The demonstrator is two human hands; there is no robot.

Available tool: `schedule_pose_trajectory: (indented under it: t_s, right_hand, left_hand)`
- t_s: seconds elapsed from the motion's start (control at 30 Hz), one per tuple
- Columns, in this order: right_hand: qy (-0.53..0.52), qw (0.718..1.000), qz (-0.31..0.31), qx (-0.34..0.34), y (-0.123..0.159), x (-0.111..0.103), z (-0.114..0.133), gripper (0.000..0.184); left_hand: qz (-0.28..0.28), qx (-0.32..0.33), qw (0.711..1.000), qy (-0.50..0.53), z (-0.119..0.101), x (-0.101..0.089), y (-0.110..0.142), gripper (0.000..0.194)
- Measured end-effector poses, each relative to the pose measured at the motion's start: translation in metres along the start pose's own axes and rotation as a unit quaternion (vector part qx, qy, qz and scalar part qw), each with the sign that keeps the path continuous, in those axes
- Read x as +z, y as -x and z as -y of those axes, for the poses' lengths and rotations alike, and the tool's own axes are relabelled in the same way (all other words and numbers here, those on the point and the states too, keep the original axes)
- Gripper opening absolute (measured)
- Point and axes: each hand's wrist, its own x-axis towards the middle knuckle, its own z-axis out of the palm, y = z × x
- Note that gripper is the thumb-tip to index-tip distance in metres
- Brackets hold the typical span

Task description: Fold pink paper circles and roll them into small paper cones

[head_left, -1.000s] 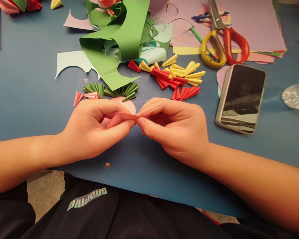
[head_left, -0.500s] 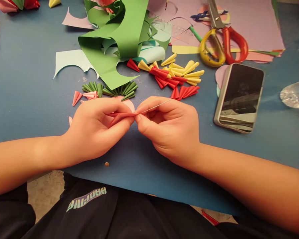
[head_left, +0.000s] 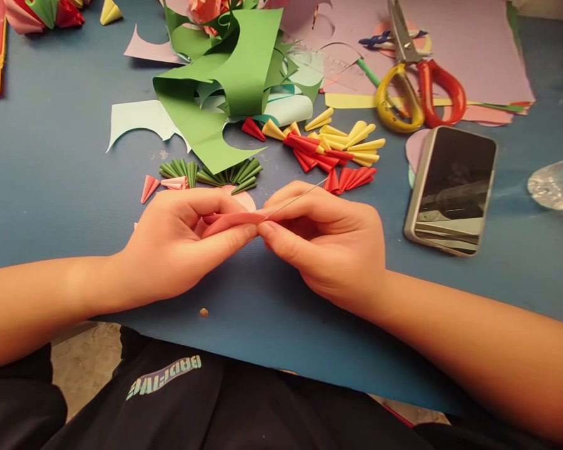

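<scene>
Low over the blue table, my left hand [head_left: 187,240] is closed around a curved piece of pink paper [head_left: 232,219], pinching it between thumb and fingers. My right hand [head_left: 328,240] meets it at the paper's right tip, thumb and forefinger pressed together. From that pinch a thin needle-like wire [head_left: 294,201] slants up to the right, across the right forefinger. Just beyond the fingers lie a pale pink paper disc [head_left: 244,199], dark green paper cones [head_left: 234,173] and light pink cones [head_left: 150,187]. The paper's inner side is partly hidden by my fingers.
Red cones [head_left: 351,179] and yellow cones [head_left: 361,140] lie behind my right hand. Green paper scraps [head_left: 248,56] are heaped at the back. Scissors [head_left: 406,81], a phone [head_left: 453,187] and a clear plastic object [head_left: 556,183] are on the right. The table's front edge [head_left: 263,362] is near my lap.
My right hand has shifted slightly right, and its fingers have rolled a little around the wire, which now slants more steeply. The pink paper looks more curved. The whole view has shifted slightly.
</scene>
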Motion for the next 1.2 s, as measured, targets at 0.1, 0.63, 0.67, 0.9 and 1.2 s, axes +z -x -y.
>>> schedule_pose_trajectory:
  t_s: [0.1,0.63,0.67,0.9,1.2]
  right_hand:
    - [0.018,1.0,-0.013,-0.011,0.0,0.0016,0.0002,0.009]
    - [0.006,1.0,-0.002,-0.014,-0.0019,-0.0003,0.0012,0.01]
    - [0.002,1.0,0.003,-0.014,-0.002,-0.0004,0.0018,0.009]
    - [0.009,1.0,-0.003,0.014,-0.0025,-0.0021,0.0036,0.013]
    - [-0.013,1.0,-0.006,0.024,-0.0011,-0.0007,0.0042,0.01]
  left_hand:
    - [-0.009,-0.001,1.0,-0.027,0.0004,0.0014,0.002,0.018]
    - [0.016,0.097,0.995,-0.022,0.0066,0.0015,0.0015,0.021]
    - [0.018,0.092,0.995,-0.015,0.0068,0.0014,0.0011,0.021]
    - [0.028,0.09,0.995,-0.024,0.0082,0.0012,0.0009,0.029]
    - [0.023,0.102,0.994,-0.041,0.0051,-0.0013,0.0047,0.019]
